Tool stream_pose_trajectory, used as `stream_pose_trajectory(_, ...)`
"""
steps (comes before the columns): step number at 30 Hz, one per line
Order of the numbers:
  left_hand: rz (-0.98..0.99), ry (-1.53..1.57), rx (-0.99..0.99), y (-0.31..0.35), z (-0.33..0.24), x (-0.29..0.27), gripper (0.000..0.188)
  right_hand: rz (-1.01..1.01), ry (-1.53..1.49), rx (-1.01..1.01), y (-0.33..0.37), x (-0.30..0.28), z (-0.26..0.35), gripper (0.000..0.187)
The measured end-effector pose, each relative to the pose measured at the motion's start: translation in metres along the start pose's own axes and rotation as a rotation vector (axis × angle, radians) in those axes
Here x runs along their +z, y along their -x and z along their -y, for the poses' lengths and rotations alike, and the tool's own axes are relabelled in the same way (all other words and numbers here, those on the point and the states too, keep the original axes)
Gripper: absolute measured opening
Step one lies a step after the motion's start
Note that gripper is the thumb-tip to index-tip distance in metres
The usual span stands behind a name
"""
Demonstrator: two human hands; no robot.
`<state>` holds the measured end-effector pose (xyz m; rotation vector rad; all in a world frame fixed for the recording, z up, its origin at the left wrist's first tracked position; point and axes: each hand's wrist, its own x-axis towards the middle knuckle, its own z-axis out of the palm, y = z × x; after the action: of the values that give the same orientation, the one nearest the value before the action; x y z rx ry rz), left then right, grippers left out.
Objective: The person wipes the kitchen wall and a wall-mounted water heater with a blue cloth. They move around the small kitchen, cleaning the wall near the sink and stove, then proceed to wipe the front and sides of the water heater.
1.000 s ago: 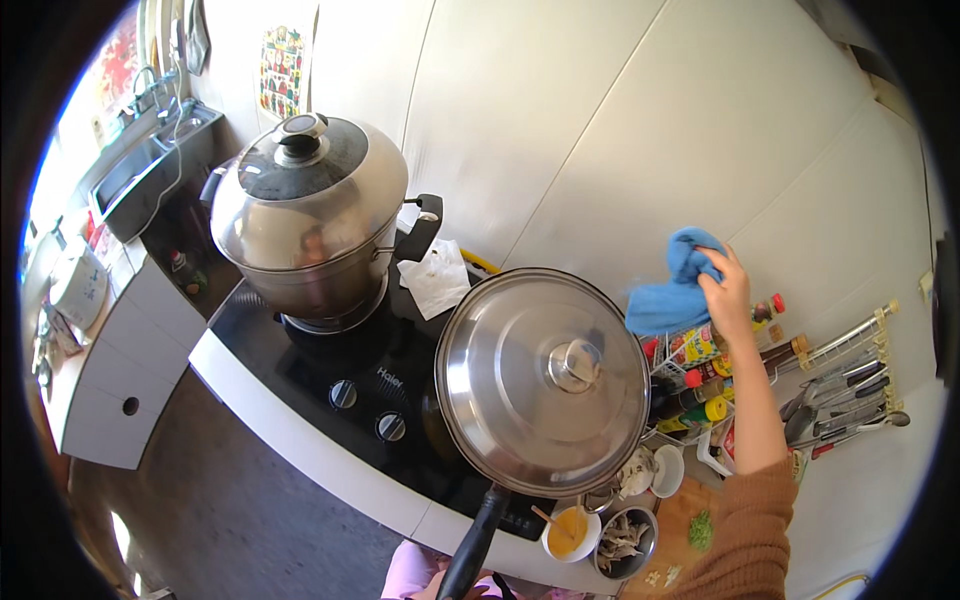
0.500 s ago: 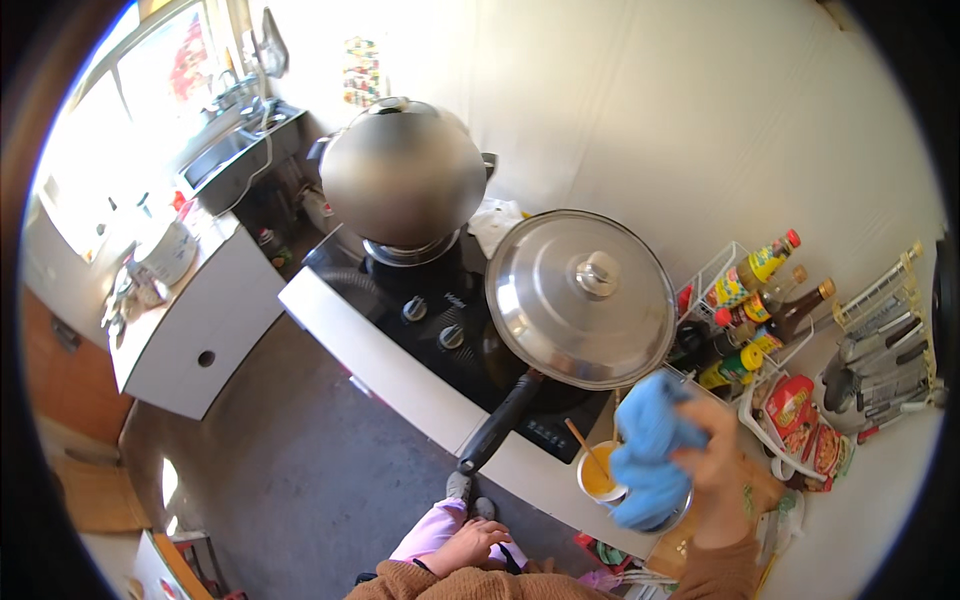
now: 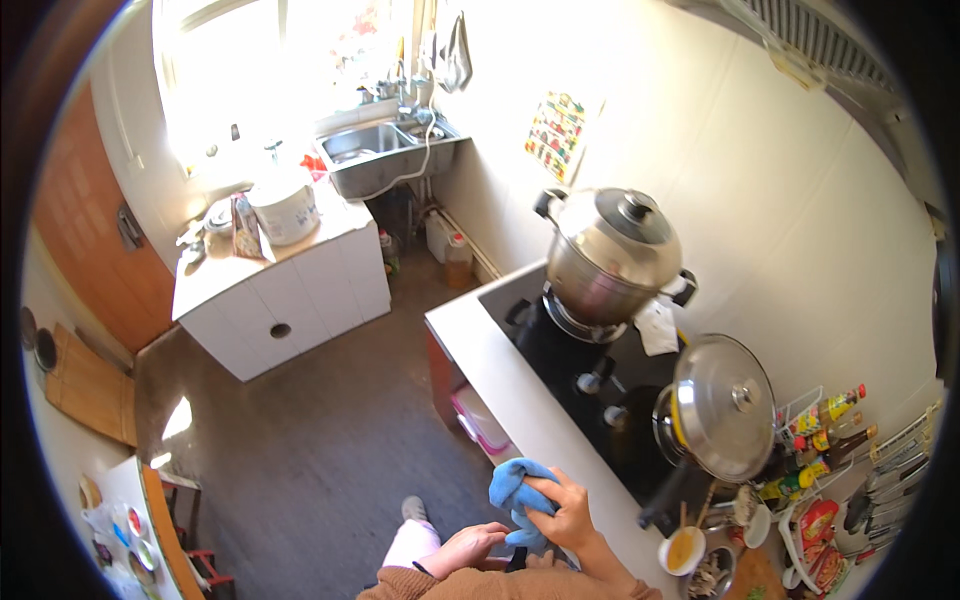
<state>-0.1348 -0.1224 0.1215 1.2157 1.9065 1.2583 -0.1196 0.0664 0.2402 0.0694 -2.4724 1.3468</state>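
Note:
My right hand (image 3: 568, 512) is closed round a crumpled blue cloth (image 3: 520, 497), held in front of my body near the counter's edge. Close by on its left is my left hand (image 3: 472, 548), its fingers stretched towards the cloth with nothing seen in them. On the black stove (image 3: 610, 400) stands a long-handled pan (image 3: 662, 422) with a domed steel lid (image 3: 725, 405) over it. Behind it, a large two-handled steel pot (image 3: 612, 262) sits on the other burner.
A bowl of yellow liquid (image 3: 682, 550) with chopsticks stands right of the stove, beside a steel bowl of food (image 3: 710, 573). Sauce bottles (image 3: 815, 440) fill a rack along the wall. Farther left are a white cabinet (image 3: 290, 310) and a metal sink (image 3: 365, 150).
My view has turned left, bringing more floor and the sink into sight. The right hand has brought the blue cloth from above the bowls to in front of my body, near my left hand.

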Motion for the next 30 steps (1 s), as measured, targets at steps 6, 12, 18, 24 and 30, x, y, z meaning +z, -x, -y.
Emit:
stream_pose_trajectory(6,-0.352,-0.185,-0.157,0.059,0.062,-0.123,0.038,0.086,0.006,-0.137,-0.126,0.120,0.031,0.036)
stream_pose_trajectory(12,-0.493,-0.165,-0.246,0.061,0.111,-0.193,0.019,0.101,-0.040,-0.030,-0.214,0.185,0.022,0.032)
stream_pose_trajectory(18,-0.292,-0.095,-0.166,0.012,0.149,-0.295,0.020,0.062,-0.017,0.099,-0.308,0.224,-0.041,0.031)
stream_pose_trajectory(24,-0.277,-0.199,-0.211,-0.051,0.184,-0.426,0.021,0.054,-0.131,0.175,-0.419,0.250,-0.066,0.029)
stream_pose_trajectory(30,-0.173,-0.316,-0.073,-0.145,0.211,-0.518,0.017,-0.075,-0.100,0.209,-0.506,0.245,-0.095,0.033)
